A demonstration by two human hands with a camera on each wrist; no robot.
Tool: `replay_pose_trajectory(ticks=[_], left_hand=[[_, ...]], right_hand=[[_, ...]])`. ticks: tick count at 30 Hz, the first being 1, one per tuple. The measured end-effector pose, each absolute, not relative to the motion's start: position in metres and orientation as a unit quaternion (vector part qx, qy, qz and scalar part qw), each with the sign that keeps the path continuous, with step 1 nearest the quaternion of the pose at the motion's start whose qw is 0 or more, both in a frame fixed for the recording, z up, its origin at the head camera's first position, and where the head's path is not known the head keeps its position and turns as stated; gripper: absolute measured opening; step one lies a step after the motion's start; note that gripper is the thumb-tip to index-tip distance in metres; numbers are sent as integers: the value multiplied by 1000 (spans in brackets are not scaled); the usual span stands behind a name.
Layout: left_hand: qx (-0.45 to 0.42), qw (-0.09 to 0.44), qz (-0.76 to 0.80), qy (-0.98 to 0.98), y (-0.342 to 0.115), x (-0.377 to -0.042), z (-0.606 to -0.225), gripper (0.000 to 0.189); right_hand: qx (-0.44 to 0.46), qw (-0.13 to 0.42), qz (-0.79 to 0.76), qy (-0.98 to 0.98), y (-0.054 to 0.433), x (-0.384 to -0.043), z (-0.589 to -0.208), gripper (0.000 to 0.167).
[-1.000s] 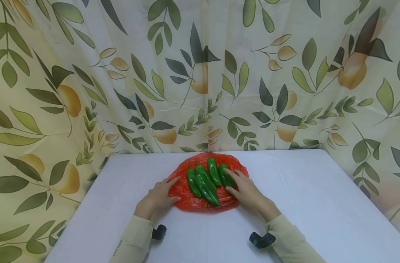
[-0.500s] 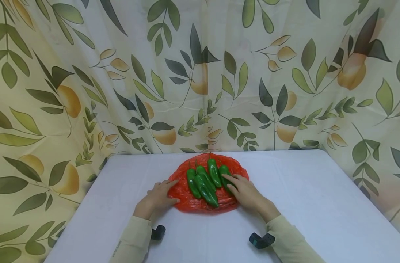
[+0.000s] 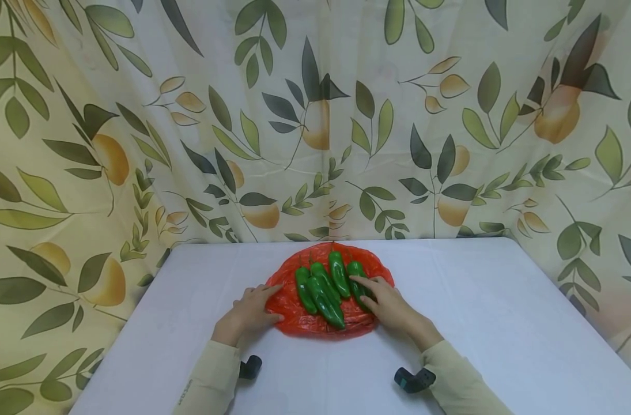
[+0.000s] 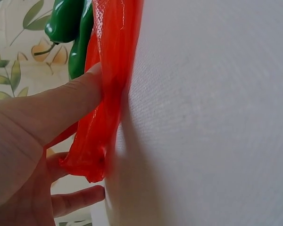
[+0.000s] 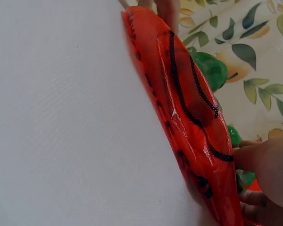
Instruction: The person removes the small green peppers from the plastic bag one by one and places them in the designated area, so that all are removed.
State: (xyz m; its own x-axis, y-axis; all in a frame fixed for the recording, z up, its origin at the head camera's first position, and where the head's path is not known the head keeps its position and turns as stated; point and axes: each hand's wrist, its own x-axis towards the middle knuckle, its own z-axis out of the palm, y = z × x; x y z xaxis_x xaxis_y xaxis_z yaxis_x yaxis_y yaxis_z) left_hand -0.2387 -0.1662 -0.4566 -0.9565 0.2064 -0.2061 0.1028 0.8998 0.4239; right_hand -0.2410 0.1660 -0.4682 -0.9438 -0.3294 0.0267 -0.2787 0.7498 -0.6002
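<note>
Several shiny green peppers [image 3: 324,302] lie side by side on a flat, crinkled red plastic bag [image 3: 294,323] near the table's far edge. At the bag's left side rests my left hand [image 3: 250,311], fingers spread and its thumb touching the red plastic [image 4: 115,70] in the left wrist view. My right hand [image 3: 390,302] lies over the bag's right side, its fingertips at the rightmost pepper [image 3: 355,268] and partly covering it. Part of a green pepper [image 5: 210,70] shows behind the bag in the right wrist view, along with a black cord-like line [image 5: 179,89] on the bag.
A white-covered table [image 3: 476,305] extends on both sides of the bag. Behind it hangs a curtain [image 3: 315,115] printed with leaves and fruit. A black device [image 3: 415,380] sits at the right wrist, another black device [image 3: 250,367] at the left.
The right hand's fingertips have slid slightly nearer along the rightmost pepper, showing more of its top. The left hand has hardly moved, and the other peppers lie almost as before.
</note>
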Motion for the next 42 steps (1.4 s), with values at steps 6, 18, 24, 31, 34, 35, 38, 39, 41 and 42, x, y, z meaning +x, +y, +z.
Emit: replay_pose_trajectory(ticks=[6, 18, 24, 31, 34, 35, 38, 39, 41, 42], left_hand=[[77, 122, 210, 967, -164, -238, -455, 77], [79, 117, 207, 968, -165, -238, -457, 78], [80, 117, 209, 968, -165, -238, -456, 78], [72, 123, 209, 967, -164, -236, -456, 78], [71, 122, 210, 967, -163, -234, -455, 78], [70, 122, 210, 968, -164, -234, -455, 78], [70, 123, 212, 967, -164, -235, -453, 77], [68, 125, 214, 967, -164, -235, -453, 77], [65, 127, 215, 966, -164, -235, -453, 77], [65, 127, 216, 966, -164, -236, -453, 77]], right_hand=[[-154, 48, -352, 922, 169, -244, -467, 55], [-182, 4, -392, 902, 182, -245, -442, 54], [-166, -1, -435, 885, 197, -244, -431, 55], [-137, -20, -465, 875, 222, -253, -433, 59], [-131, -26, -462, 877, 232, -259, -438, 62], [-128, -24, -461, 878, 235, -261, -441, 62], [-111, -11, -456, 883, 241, -265, -450, 62], [-104, -1, -453, 885, 243, -266, -453, 61], [-92, 24, -450, 888, 245, -267, -459, 60], [-88, 34, -446, 890, 245, -267, -461, 60]])
